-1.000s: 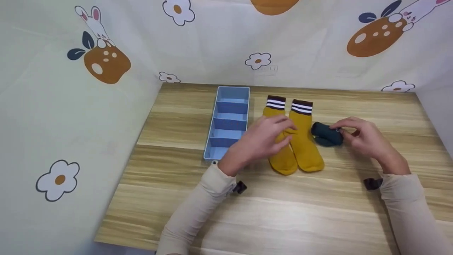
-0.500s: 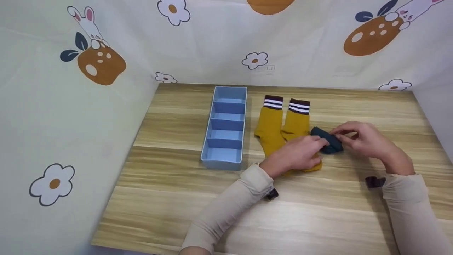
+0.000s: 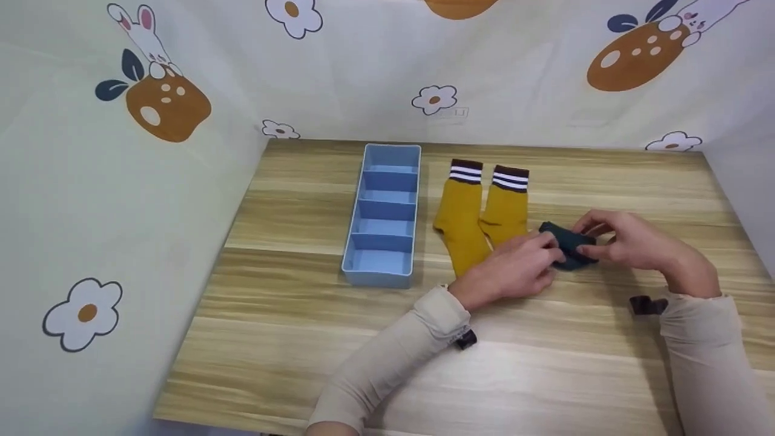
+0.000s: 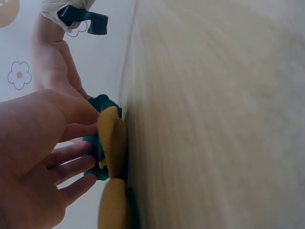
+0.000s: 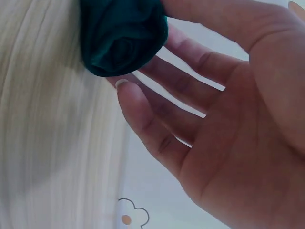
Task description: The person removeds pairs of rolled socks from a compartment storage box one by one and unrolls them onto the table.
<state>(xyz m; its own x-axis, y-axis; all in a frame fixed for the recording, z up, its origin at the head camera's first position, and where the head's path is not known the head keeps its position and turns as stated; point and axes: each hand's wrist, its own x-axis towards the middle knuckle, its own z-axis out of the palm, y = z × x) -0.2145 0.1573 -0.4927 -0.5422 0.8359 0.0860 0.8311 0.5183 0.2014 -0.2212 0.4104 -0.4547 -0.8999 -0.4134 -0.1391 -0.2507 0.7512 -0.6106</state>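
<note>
A dark green rolled-up sock bundle (image 3: pixel 569 239) lies on the table, with both hands on it. My left hand (image 3: pixel 511 266) reaches across the toe end of the yellow socks and pinches the bundle's left end. On its right end, the thumb and fingers of my right hand (image 3: pixel 639 242) grip it. The right wrist view shows a spiral of cloth at the end of the green roll (image 5: pixel 121 40). Two mustard yellow socks, one on the left (image 3: pixel 463 224) and one on the right (image 3: pixel 510 209), lie flat with striped cuffs pointing away; my left hand covers part of them.
Left of the socks stands a light blue divided box (image 3: pixel 378 278) with several compartments in a row. The wooden table (image 3: pixel 290 315) meets patterned cloth walls (image 3: pixel 351 79) at the back and left. A dark wrist camera mount (image 3: pixel 646 305) juts from the right sleeve.
My left hand has moved from above the yellow socks rightward and down to the green sock bundle. The bundle has shifted slightly right and turned, while my right hand has stayed on it.
</note>
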